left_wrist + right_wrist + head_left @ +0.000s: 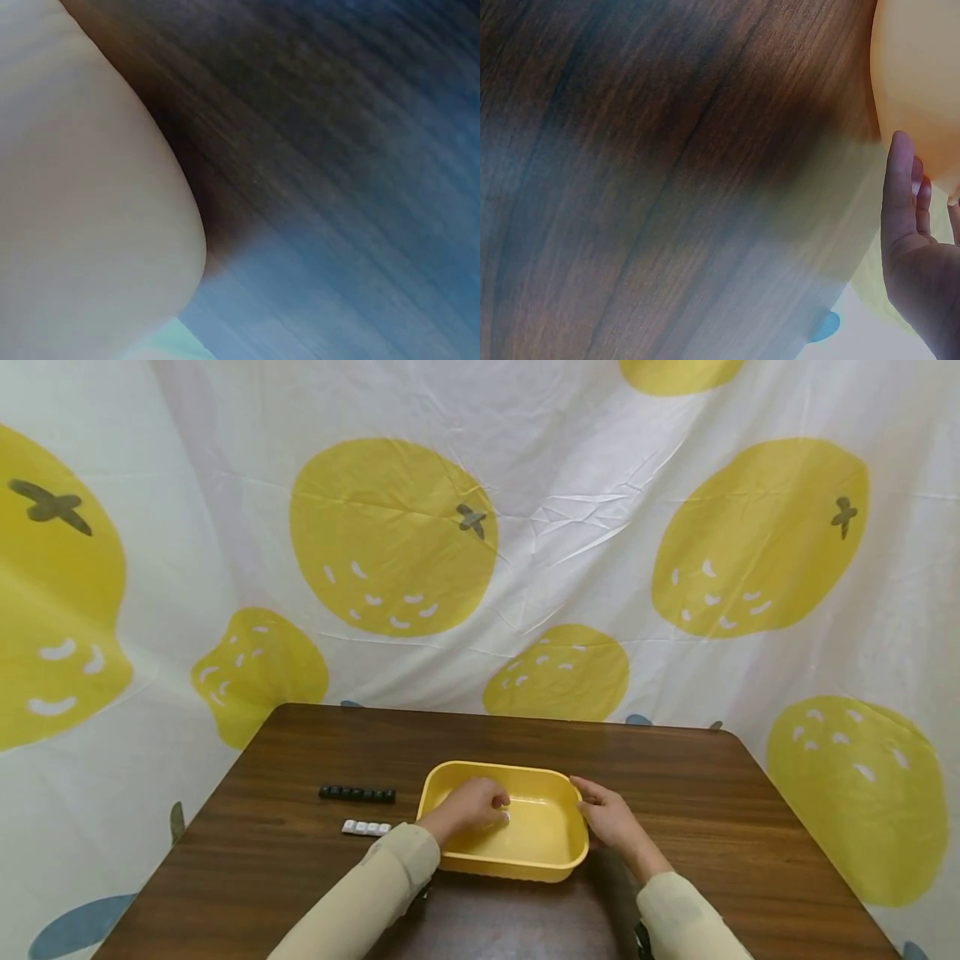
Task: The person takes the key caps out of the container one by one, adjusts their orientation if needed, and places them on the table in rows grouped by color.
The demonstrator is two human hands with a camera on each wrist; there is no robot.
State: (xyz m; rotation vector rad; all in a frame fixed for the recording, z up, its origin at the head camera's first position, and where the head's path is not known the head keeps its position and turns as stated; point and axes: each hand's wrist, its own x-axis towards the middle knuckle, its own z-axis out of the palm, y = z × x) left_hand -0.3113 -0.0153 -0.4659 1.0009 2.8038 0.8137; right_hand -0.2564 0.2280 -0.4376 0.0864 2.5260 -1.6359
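Note:
A yellow plastic bin (551,827) stands on the dark wooden table. My left hand (472,806) reaches down into it, fingers curled, and seems to pinch a small white keycap (506,817), mostly hidden by the fingertips. At the bin's right end, my right hand (611,817) touches the outside wall with fairly straight fingers. The right wrist view shows that hand (919,232) against the bin (922,82). Left of the bin lie a row of black keycaps (356,794) and, nearer, a shorter row of white keycaps (366,828). The left wrist view shows no hand.
The brown table (675,777) reaches back to a white cloth (562,527) printed with yellow lemons, which hangs behind and at both sides. A pale sleeve (360,893) covers the left forearm, close to the white row.

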